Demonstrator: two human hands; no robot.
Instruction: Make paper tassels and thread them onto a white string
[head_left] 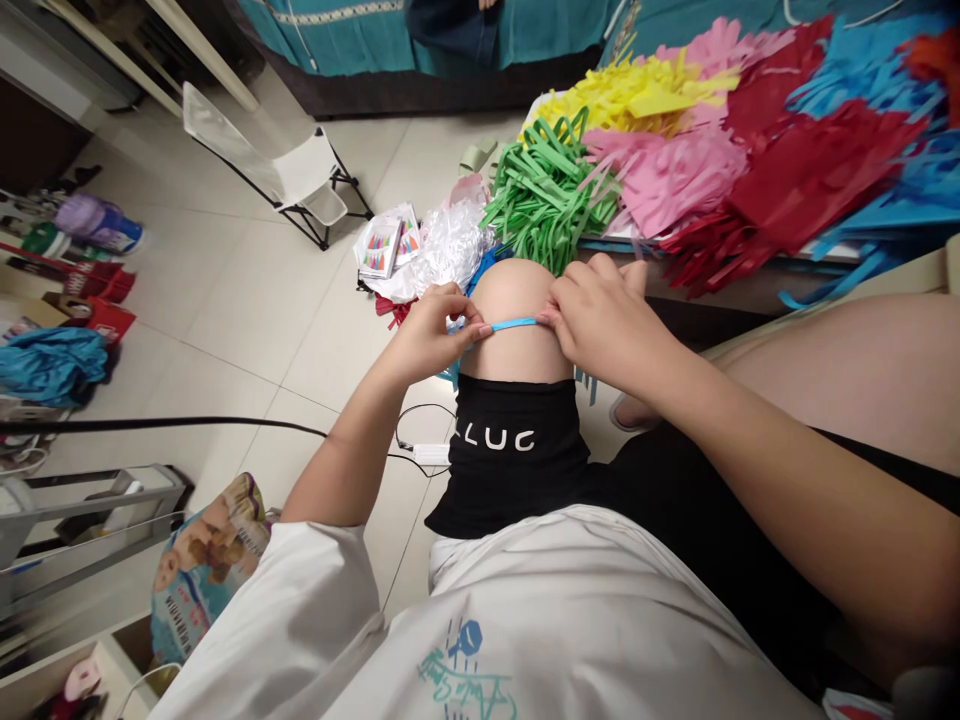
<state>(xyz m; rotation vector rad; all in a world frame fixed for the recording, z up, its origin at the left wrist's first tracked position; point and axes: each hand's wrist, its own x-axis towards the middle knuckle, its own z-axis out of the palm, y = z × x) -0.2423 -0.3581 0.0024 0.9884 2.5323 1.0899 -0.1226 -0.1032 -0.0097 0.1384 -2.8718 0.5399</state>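
Note:
A thin blue paper strip is stretched across my bare knee. My left hand pinches its left end with fingers closed. My right hand pinches its right end, also closed. Both hands rest on the knee, just above the hem of my black shorts. Beyond the knee lies a heap of green paper strips.
A low table at the right holds fringed paper piles in yellow, pink, red and blue. On the tiled floor stand a white folding stool, white crinkled plastic, card packets and a black cable.

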